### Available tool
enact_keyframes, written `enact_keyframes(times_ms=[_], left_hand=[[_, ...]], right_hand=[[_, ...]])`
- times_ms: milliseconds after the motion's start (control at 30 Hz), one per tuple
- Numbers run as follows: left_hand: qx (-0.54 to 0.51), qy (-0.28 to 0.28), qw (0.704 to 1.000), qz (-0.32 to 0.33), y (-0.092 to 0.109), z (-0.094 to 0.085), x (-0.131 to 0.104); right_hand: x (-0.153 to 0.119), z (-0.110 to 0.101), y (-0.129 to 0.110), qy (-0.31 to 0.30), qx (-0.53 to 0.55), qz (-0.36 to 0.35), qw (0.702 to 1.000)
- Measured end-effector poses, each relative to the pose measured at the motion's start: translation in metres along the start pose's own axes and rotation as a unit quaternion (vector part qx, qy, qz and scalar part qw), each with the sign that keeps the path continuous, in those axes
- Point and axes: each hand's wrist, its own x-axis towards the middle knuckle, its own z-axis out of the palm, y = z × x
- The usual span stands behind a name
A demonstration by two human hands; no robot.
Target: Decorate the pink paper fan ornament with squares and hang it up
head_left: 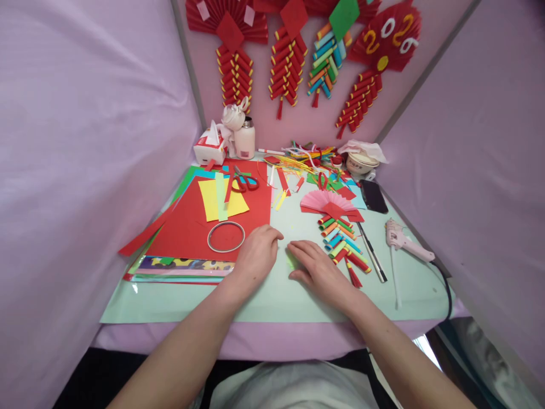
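My left hand [258, 251] is closed, with its fingers curled in over the table beside the red paper sheet [255, 199]. Whatever its fingertips may hold is hidden. A small light green paper piece [291, 261] shows between the fingers and thumb of my right hand [317, 270], which mostly covers it. Just right of that hand lies a pink paper fan [327, 201] with a string of multicoloured paper rolls [340, 240] and a red tassel [353, 276]. Left of my left hand, a metal ring [208, 240] rests on the red sheet.
Red-handled scissors [246, 183] and yellow paper [208, 200] lie on the stacked sheets. On the right are a pen-like tool [373, 253], a pink glue gun [402, 241] and a phone [373, 196]. A bottle [244, 141], tissue box [210, 149] and bowl [361, 163] stand behind.
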Motion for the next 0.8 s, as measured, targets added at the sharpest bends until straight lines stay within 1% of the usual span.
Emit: enact_keyframes(times_ms=[100,333,500,667,800], left_hand=[[-0.001,0.002,1.000,0.002,0.001,0.000,0.000],[-0.002,-0.001,1.000,0.000,0.002,-0.001,-0.001],[0.001,-0.001,1.000,0.000,0.001,0.000,0.000],[-0.003,-0.004,1.000,0.001,0.002,0.000,0.000],[-0.003,-0.012,1.000,0.002,0.002,0.000,0.000]], right_hand=[[0.000,0.001,-0.002,-0.010,0.012,-0.018,1.000],[-0.017,0.011,0.001,0.025,-0.004,-0.048,0.999],[-0.027,0.008,-0.006,0.011,-0.030,-0.079,0.996],[-0.051,0.004,-0.021,0.016,-0.029,-0.098,0.995],[-0.072,0.001,-0.025,0.003,-0.035,-0.114,0.993]])
